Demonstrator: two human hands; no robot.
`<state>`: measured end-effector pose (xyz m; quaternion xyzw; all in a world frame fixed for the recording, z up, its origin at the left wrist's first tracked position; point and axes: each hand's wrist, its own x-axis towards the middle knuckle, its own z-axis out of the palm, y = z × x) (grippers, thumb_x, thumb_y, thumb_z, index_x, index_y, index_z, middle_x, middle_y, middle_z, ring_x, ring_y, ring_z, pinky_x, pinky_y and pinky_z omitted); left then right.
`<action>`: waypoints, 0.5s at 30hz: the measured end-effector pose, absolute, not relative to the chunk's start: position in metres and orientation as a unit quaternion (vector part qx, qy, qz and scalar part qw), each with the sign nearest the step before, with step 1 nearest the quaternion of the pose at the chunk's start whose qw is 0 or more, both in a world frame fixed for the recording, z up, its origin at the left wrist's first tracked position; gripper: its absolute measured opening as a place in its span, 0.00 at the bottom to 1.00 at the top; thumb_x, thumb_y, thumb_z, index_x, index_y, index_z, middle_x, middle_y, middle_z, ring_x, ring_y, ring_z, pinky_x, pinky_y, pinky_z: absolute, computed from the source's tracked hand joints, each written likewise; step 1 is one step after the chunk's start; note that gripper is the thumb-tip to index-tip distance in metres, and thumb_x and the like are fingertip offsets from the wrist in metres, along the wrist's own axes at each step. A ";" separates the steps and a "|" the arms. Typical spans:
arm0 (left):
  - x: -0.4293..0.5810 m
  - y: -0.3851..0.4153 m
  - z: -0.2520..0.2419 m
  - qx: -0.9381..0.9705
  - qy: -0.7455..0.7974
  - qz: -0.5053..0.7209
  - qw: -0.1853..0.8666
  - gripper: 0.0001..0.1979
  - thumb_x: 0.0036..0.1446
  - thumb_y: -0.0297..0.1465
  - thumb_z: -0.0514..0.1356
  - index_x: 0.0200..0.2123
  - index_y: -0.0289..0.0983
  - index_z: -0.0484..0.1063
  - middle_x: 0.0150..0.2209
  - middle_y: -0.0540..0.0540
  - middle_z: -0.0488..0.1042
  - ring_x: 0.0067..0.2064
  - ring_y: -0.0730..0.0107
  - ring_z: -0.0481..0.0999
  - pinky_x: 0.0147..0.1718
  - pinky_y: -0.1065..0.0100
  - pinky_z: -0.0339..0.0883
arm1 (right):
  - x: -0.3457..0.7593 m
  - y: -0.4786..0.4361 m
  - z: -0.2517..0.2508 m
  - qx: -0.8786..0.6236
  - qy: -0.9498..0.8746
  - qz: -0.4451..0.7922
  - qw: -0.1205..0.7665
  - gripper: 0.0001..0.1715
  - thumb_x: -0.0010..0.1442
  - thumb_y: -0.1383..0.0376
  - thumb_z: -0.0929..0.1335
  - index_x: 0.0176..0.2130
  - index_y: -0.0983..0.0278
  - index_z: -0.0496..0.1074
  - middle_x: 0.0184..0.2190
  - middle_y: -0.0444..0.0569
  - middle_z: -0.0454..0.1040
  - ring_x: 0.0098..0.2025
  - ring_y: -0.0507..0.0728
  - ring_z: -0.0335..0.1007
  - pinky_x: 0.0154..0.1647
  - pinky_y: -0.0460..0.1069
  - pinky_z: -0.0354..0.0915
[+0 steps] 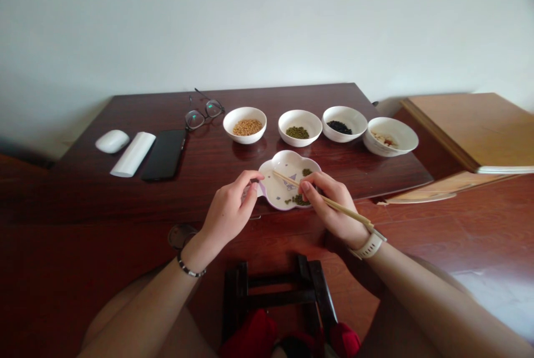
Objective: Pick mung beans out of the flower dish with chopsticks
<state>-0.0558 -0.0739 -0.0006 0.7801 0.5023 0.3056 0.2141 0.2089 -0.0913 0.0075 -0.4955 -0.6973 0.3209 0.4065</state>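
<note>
A white flower-shaped dish [273,194] with a purple rim and a short handle lies at the table's front edge. My left hand [231,205] is closed on its handle at the left, thumb and forefinger by the rim. Chopsticks [346,210] rest in the grip of my right hand [334,207], their tips low over the middle of the dish. Green mung beans [300,200] lie along the dish's near right side, partly hidden by that hand, and a smaller group [307,172] sits at its upper right.
Behind the dish stand white bowls of yellow soybeans [247,127], mung beans [297,132], black beans [339,127] and pale pieces [384,139]. Glasses [204,116], a phone [164,155], a white case [133,154] and a white mouse-shaped object [112,141] lie left. A dark stool [279,297] is below.
</note>
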 end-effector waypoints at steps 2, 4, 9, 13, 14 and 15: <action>-0.056 -0.074 0.000 0.780 0.503 0.305 0.215 0.13 0.78 0.31 0.53 0.58 0.41 0.73 0.51 0.47 0.84 0.43 0.67 0.84 0.40 0.68 0.71 | 0.209 -0.091 0.006 -0.495 -0.705 0.311 0.401 0.19 0.78 0.54 0.66 0.38 0.60 0.75 0.35 0.48 0.75 0.37 0.57 0.72 0.40 0.52 0.65; -0.056 -0.074 0.000 0.779 0.503 0.305 0.217 0.13 0.78 0.31 0.53 0.58 0.41 0.73 0.50 0.47 0.84 0.43 0.67 0.84 0.41 0.68 0.71 | 0.209 -0.091 0.005 -0.495 -0.713 0.300 0.396 0.18 0.78 0.54 0.66 0.38 0.60 0.75 0.35 0.48 0.75 0.37 0.57 0.71 0.40 0.52 0.64; -0.056 -0.075 0.000 0.777 0.504 0.305 0.221 0.12 0.78 0.31 0.53 0.58 0.42 0.73 0.49 0.49 0.83 0.42 0.68 0.84 0.41 0.69 0.70 | 0.210 -0.091 0.004 -0.494 -0.721 0.289 0.391 0.17 0.78 0.55 0.66 0.39 0.59 0.75 0.35 0.48 0.75 0.38 0.58 0.71 0.40 0.53 0.64; -0.056 -0.075 0.000 0.777 0.505 0.303 0.222 0.13 0.78 0.31 0.53 0.58 0.42 0.73 0.48 0.49 0.83 0.42 0.68 0.83 0.41 0.68 0.69 | 0.210 -0.091 0.005 -0.491 -0.724 0.286 0.390 0.16 0.78 0.56 0.66 0.38 0.59 0.75 0.35 0.48 0.74 0.38 0.57 0.70 0.41 0.53 0.64; -0.056 -0.075 0.000 0.777 0.504 0.304 0.222 0.13 0.78 0.31 0.53 0.58 0.42 0.73 0.48 0.49 0.83 0.42 0.68 0.83 0.41 0.68 0.69 | 0.210 -0.091 0.005 -0.491 -0.724 0.285 0.391 0.16 0.78 0.56 0.66 0.39 0.59 0.75 0.36 0.48 0.74 0.38 0.57 0.70 0.41 0.53 0.64; -0.056 -0.075 0.000 0.778 0.503 0.304 0.222 0.13 0.78 0.31 0.53 0.58 0.42 0.73 0.48 0.49 0.83 0.42 0.69 0.83 0.41 0.68 0.69 | 0.210 -0.091 0.005 -0.490 -0.725 0.285 0.391 0.16 0.78 0.57 0.66 0.39 0.60 0.75 0.36 0.48 0.74 0.39 0.57 0.70 0.41 0.53 0.64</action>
